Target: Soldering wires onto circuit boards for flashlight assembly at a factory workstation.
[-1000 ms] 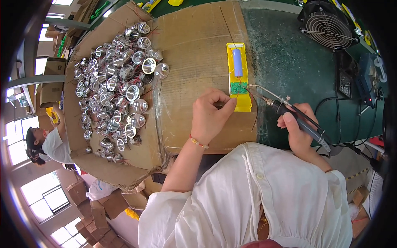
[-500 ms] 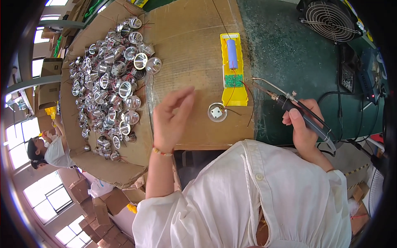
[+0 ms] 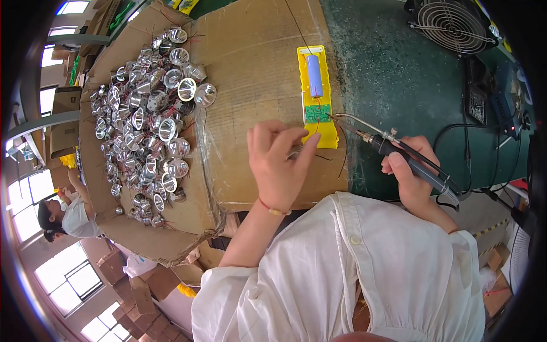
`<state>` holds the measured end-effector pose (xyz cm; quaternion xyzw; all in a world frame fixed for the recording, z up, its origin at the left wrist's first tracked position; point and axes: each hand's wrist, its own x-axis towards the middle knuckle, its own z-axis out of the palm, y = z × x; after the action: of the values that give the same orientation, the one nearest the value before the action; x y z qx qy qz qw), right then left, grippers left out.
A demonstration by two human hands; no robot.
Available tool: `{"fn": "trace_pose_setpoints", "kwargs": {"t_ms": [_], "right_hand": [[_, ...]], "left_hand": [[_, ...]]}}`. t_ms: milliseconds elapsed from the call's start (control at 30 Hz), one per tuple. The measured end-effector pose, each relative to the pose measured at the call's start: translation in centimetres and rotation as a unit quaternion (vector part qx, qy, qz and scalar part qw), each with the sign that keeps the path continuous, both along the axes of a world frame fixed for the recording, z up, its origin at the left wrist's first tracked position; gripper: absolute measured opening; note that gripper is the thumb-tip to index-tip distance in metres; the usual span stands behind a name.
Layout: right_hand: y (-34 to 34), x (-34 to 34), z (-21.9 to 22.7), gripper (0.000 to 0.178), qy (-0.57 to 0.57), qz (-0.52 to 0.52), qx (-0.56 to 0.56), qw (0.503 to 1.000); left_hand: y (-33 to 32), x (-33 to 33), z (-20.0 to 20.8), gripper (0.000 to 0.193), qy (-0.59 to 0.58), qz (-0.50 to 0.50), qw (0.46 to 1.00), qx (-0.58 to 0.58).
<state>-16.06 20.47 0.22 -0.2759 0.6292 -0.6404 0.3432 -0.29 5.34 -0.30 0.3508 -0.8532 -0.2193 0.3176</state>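
Note:
My right hand is closed around the grip of a soldering iron with a thin metal feed tube beside its tip. The tip reaches the right edge of a small green circuit board, which sits in an open yellow casing. A purple cylindrical battery lies above the board in the same casing. My left hand hovers over the casing's lower left, thumb and index finger drawn together in a pinch. A thin wire from the board runs toward those fingertips; whether they grip it is unclear. Behind the fingers, a round reflector is mostly hidden.
A cardboard box on the left holds many silvery reflector cups with red wires. Flat cardboard covers the middle of the green table. A fan with a wire guard stands far right. Another person is at far left.
My left hand has moved right to the yellow casing, its fingers closing and covering the reflector. The soldering iron has shifted slightly left, its tip now at the board.

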Motion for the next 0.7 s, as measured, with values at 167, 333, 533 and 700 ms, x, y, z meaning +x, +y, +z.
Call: {"fn": "trace_pose_setpoints", "kwargs": {"t_ms": [167,333,533,700], "right_hand": [[-0.3,0.1,0.1,0.017,0.002,0.015,-0.024,1.000],[-0.2,-0.3,-0.2,0.017,0.037,0.053,-0.023,0.998],[-0.4,0.1,0.0,0.020,0.042,0.028,0.012,0.999],[-0.7,0.1,-0.2,0.016,0.059,0.056,0.027,0.996]], "left_hand": [[0.3,-0.9,-0.7,0.011,-0.040,-0.003,0.999,-0.021],[-0.5,-0.2,-0.6,0.010,0.038,-0.010,0.975,0.219],[-1.5,-0.6,0.5,0.012,-0.028,-0.074,0.965,0.251],[-1.7,-0.5,0.0,0.011,-0.033,-0.067,0.965,0.251]]}}
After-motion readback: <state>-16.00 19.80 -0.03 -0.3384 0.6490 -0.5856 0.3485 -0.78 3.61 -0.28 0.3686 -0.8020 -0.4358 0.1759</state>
